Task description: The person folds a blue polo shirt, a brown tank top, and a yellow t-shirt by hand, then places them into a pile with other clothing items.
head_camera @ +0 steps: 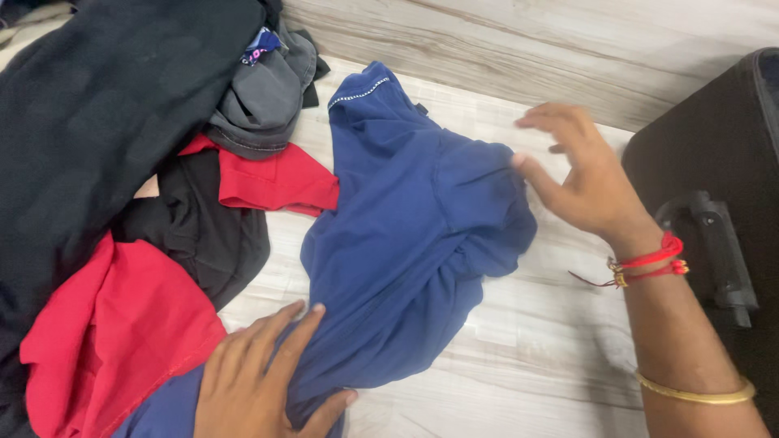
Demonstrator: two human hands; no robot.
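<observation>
Black cloth (pixel 89 122): cut off at left edge.
Red garments (pixel 114 341): half buried in pile.
Left hand (pixel 260 377): flat, fingers together, pressing blue garment (pixel 406 227) on floor (pixel 527 357).
Right hand (pixel 580 174): fingers spread, thumb touching garment's edge.
Black suitcase (pixel 722 162): cropped right.

Heaped red (pixel 122 324), black (pixel 89 122) and grey clothes (pixel 268 89); black suitcase (pixel 714 146) on pale wood floor (pixel 568 49).
</observation>
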